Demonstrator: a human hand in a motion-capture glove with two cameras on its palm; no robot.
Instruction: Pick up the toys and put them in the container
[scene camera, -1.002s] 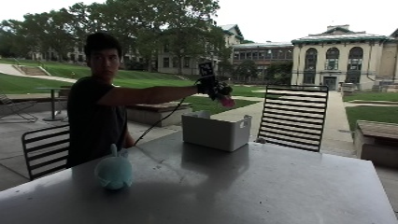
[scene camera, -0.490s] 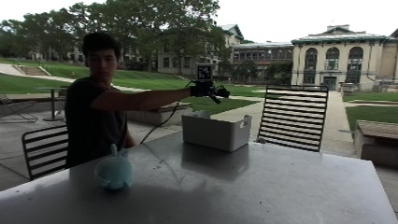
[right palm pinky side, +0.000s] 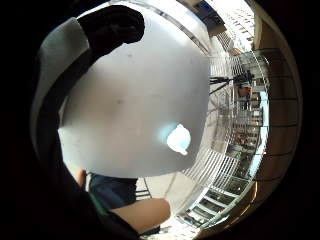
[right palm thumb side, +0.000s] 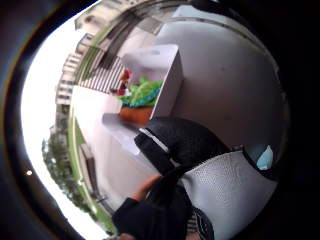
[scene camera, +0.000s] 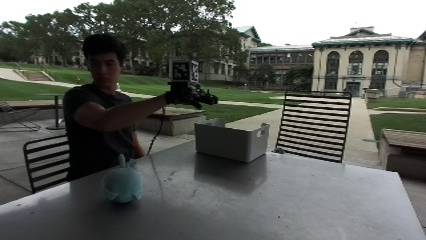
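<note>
The gloved right hand (scene camera: 190, 95) hung in the air, up above the table (scene camera: 279, 200) and off to the person's side of the white container (scene camera: 229, 142). Its fingers looked loosely bent with nothing between them, so the grip was released. The thumb-side palm view looked down into the container, and there was a green toy (right palm thumb side: 142, 92) lying inside, an orange one (right palm thumb side: 134, 115) beside it and something red (right palm thumb side: 125, 77) behind. Those were home already.

One toy was left out: a pale teal plush (scene camera: 122, 183), sitting upright on the table near the edge where the person stood, well apart from the container. The little-finger palm view picked it up too, small on the bare tabletop, so the hand was a good way above it.

So the step in hand, by my reading, was the reach back for that plush. To do it well, the hand wanted to swing across and come down from above, with fingers spread wide enough to take the round body rather than the thin stalk on top. It was soft and rounded, and a nudge from the side would likely roll or tip it towards the table edge, so a straight descent looked safer. Then curl around the middle, lift it clear, and carry it over the container's near wall before letting go.
</note>
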